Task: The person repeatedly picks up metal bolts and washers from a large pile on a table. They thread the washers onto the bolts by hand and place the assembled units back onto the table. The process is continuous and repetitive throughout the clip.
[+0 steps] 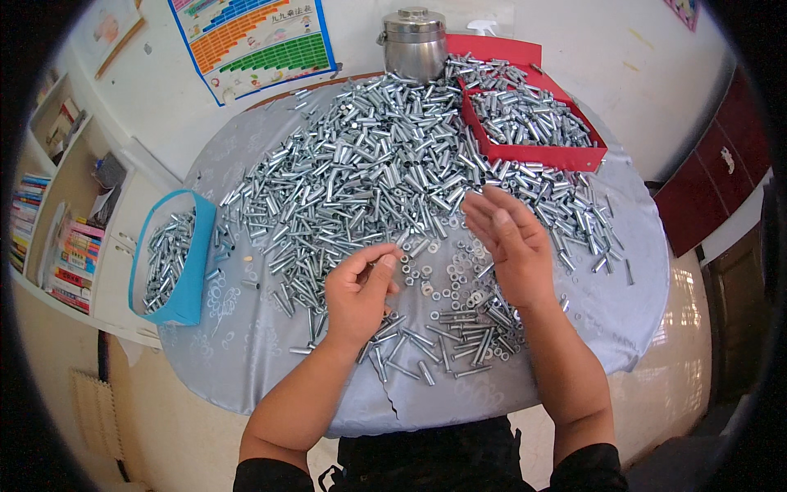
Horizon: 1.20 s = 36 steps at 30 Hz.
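My left hand (359, 295) is above the near side of a large heap of silvery metal sleeves and bolts (361, 176). Its thumb and forefinger come together in a pinch. A small metal piece shows at the fingertips, but I cannot tell whether it is held or lies behind them. To the right, my right hand (515, 250) is raised with its fingers stretched out and nothing visible in it. Between the hands lie scattered washers and nuts (427, 271). Closer to me, loose bolts (484, 344) lie on the grey tablecloth (270, 377).
A blue fabric bin (187, 283) with metal sleeves stands at the left. At the back right, a red box (541, 153) full of sleeves has its lid raised. A steel canister (416, 49) stands behind the heap. Bookshelves (49, 213) line the left side.
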Available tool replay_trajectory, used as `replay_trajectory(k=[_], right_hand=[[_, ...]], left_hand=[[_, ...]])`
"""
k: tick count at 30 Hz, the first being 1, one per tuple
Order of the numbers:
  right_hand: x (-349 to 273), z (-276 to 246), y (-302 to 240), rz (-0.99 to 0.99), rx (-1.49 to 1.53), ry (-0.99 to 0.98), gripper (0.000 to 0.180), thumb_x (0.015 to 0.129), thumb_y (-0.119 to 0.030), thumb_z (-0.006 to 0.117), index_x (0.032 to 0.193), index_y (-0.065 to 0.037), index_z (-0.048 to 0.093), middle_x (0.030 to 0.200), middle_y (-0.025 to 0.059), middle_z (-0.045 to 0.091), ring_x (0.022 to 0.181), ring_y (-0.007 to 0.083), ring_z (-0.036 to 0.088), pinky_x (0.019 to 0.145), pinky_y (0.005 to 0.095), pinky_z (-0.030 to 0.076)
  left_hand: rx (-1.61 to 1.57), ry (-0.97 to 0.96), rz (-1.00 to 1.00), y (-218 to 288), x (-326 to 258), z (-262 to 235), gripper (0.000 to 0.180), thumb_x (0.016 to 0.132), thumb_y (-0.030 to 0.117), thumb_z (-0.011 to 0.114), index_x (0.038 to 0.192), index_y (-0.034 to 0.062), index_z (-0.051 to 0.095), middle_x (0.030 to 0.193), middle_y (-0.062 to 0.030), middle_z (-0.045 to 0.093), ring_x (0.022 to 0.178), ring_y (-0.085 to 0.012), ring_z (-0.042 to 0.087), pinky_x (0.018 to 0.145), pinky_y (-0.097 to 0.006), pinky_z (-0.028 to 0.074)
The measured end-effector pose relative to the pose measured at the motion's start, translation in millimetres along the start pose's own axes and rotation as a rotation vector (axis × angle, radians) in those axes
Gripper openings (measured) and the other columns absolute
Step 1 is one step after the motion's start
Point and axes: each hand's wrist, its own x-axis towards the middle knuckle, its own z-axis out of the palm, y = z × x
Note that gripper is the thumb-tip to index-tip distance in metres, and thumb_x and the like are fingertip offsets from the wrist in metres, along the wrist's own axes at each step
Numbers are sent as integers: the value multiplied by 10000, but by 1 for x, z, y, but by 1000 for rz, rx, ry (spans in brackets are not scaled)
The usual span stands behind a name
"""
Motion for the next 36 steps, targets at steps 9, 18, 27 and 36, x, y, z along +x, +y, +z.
replay_trajectory(k=[9,18,27,36], right_hand=[[-4,-9,15,53,-270,-19,231,973,-122,538,1098,58,611,968,144,692,861,202,676,793,326,548],[-4,-9,16,67,-425,-29,198,961,-117,561,1033,52,635,877,111,687,776,154,657,716,279,529],[-3,-9,15,59,-438,-4,190,956,-109,562,1019,55,636,846,101,682,759,145,653,707,270,528],[-3,-10,15,63,-467,-5,180,952,-103,568,1003,53,641,844,93,682,762,133,652,709,259,529]], left_hand=[[38,100,32,3,2,-5,178,919,58,595,1069,-6,668,950,-64,706,655,-64,570,601,-209,485],[418,45,179,-7,13,-18,136,844,38,670,972,28,717,836,-16,663,695,-79,557,631,-220,445],[827,-18,493,0,19,-24,125,769,85,675,884,59,718,833,-101,662,843,-290,586,802,-383,446],[1087,-216,316,15,13,-41,212,740,210,724,882,58,683,892,-105,648,905,-310,591,803,-399,463]])
